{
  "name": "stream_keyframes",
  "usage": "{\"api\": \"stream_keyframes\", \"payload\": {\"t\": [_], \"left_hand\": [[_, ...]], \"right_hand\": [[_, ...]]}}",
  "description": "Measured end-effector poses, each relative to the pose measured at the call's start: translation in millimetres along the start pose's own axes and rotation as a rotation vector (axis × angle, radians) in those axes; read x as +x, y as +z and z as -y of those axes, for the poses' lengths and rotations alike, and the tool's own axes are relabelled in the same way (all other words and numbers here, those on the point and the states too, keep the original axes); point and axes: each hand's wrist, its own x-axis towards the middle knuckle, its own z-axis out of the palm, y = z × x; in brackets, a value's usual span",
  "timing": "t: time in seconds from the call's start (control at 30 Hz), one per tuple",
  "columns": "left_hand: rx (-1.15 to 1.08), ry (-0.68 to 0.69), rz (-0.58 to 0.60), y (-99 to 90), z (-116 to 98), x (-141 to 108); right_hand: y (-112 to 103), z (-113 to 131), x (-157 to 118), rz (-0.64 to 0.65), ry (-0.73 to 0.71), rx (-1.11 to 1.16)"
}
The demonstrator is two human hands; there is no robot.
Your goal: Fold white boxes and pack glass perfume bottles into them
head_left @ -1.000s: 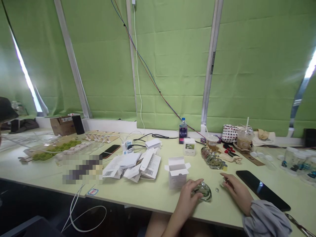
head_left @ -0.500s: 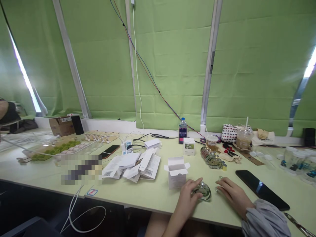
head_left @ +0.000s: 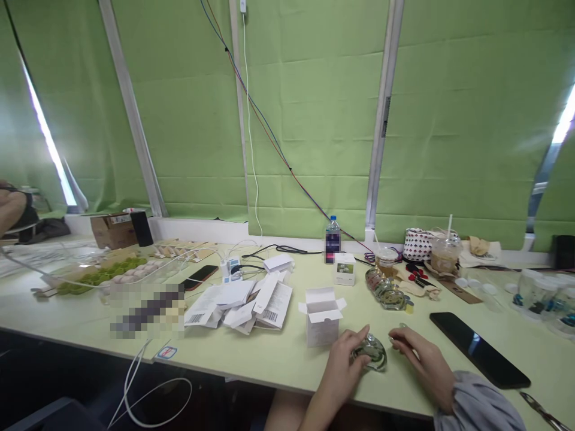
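Smooth tabletop, left hand around rounded glass bottle, right hand narrow on small piece

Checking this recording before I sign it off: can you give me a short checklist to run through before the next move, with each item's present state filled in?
1. Left hand gripping the glass bottle: ok, it is closed around the bottle's side.
2. Right hand apart from the glass bottle: ok, a gap shows between them.
3. Whether the right hand pinches something small: cannot tell, too little shows.
4. White box open: ok, its flaps stand out.
5. White box's contents: cannot tell, its bottom is hidden.
6. Pile of papers away from both hands: ok, it lies beyond the white box.
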Motion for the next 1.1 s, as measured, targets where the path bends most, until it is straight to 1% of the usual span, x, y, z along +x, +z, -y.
{"api": "stream_keyframes", "payload": {"t": [0.13,0.23,0.33,0.47,0.7,1.1], "left_hand": [[0.027,0.056,0.054,0.1,-2,-2],[0.031,0.070,0.065,0.3,-3,-3],[0.037,0.073,0.067,0.5,-4,-3],[0.038,0.076,0.067,1.3,-5,-3],[0.061,0.089,0.054,2.5,-6,-2],[0.049,0.085,0.066,0.7,-13,-2]], "right_hand": [[7,29,-2,-0.136,0.107,0.251],[13,46,-4,-0.189,0.135,0.372],[20,53,-5,-0.222,0.182,0.447],[28,54,-4,-0.273,0.257,0.534],[32,58,0,-0.276,0.285,0.490],[30,56,-1,-0.268,0.116,0.330]]}}
